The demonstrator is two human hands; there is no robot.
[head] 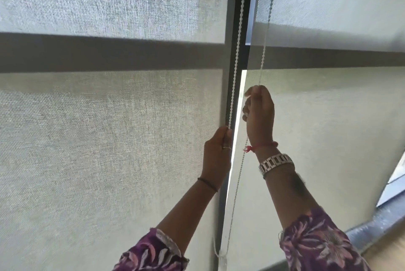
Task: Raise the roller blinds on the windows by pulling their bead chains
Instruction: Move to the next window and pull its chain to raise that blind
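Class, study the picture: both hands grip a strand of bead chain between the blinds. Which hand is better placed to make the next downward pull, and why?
Probably the right hand. It grips its bead chain strand higher up, so it has more room to travel down. The left hand sits lower on the other strand, nearer the end of a pull.

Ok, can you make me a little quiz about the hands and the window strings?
1. True or false: both hands are holding bead chain.
2. Which hand is higher: A left, B right?
3. Fill in: the wrist with the metal watch also wears a red ____.

Key: 1 true, the left hand grips one strand and the right hand the other strand. 2 B. 3 thread.
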